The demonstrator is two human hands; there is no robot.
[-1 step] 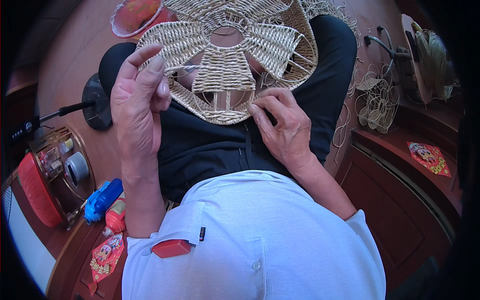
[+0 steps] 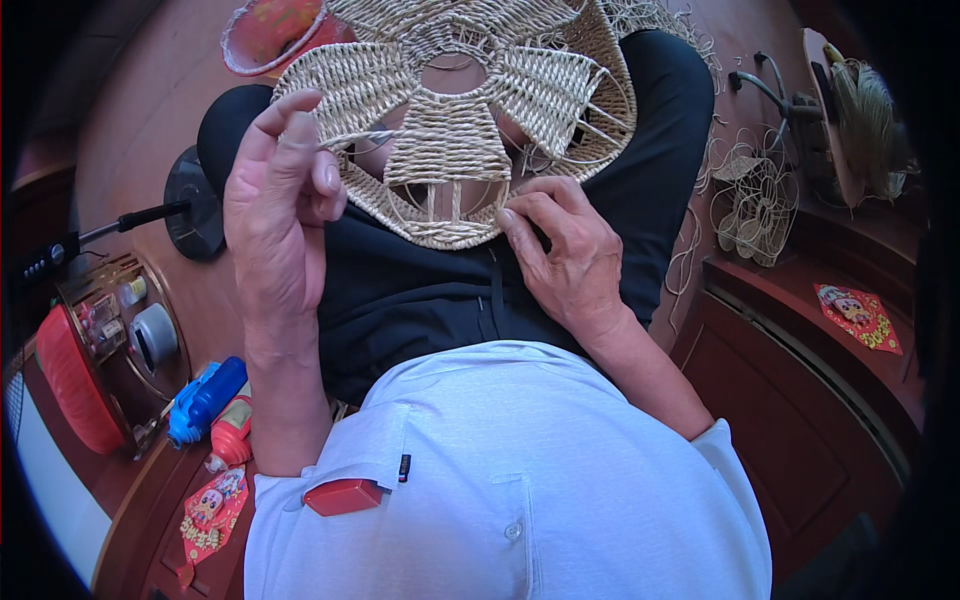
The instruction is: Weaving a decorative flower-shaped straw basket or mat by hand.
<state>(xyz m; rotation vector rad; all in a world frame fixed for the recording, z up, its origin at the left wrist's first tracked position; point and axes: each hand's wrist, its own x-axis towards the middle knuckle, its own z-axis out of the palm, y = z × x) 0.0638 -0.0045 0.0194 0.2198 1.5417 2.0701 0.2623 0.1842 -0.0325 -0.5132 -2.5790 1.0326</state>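
A pale woven straw piece [image 2: 445,135] rests over my lap, with petal-like panels round a central hole and a braided outer rim. My left hand [image 2: 285,180] is raised at its left side, thumb and forefinger closed at a straw strand [image 2: 365,135] that runs toward the middle panel. My right hand [image 2: 560,235] pinches the piece at the lower right of that panel, by the bare frame spokes and the rim. Its fingertips partly hide what they grip.
A red basin [image 2: 240,50] stands behind at left. Also around me are a stand base [image 2: 195,228], a trolley [image 2: 100,350], blue [image 2: 215,395] and pink bottles [image 2: 232,430], loose frames [image 2: 750,210], a straw bundle [image 2: 865,135] and a wooden cabinet [image 2: 770,400].
My left hand has shifted very slightly to the right, its fingers moving a little. My right hand and the woven piece look unchanged.
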